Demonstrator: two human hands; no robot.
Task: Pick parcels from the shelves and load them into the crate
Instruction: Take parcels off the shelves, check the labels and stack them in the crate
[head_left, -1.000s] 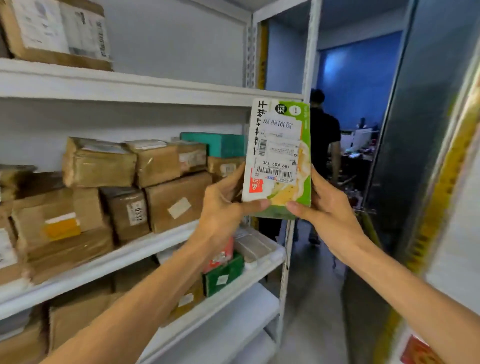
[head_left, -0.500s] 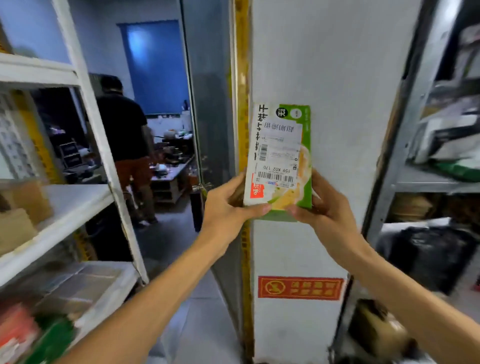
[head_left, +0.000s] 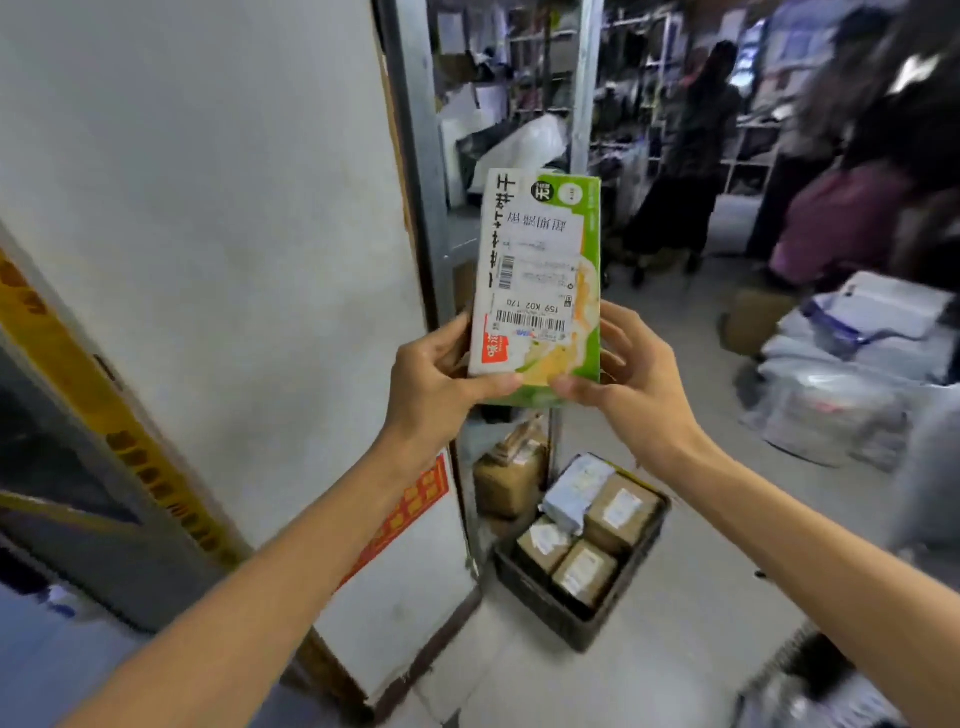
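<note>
— Left hand (head_left: 441, 379) and right hand (head_left: 628, 379): how did they have the parcel (head_left: 540, 270)?

— Each pinched a lower corner, thumb on the labelled face and fingers curled behind. The green-and-white carton stood upright in the air, well above the crate (head_left: 530, 597) and not yet over it.

— Where was the crate?

— On the floor (head_left: 675, 649) just beside the white pillar (head_left: 234, 260), below the parcel and a little to its right. Three brown boxes (head_left: 621, 512) and a pale pouch (head_left: 571, 491) covered nearly all of the bottom that showed.

— So no free slot?

— None that I could see. My judgement was that the carton belonged on top, laid flat across the brown boxes.

— Could it simply have been let go from up there?

— Unwise, I thought. It looked like a thin carton, and it might have dented or bounced out. Better to step close, lower it with both hands, tip it label-up, and release only once it rested.

— Anything nearby to mind?

— One taped brown parcel (head_left: 509, 478) sat just beside the crate's far end. Heaped plastic bags (head_left: 852, 364) and blurred people stood well apart on the right.
</note>
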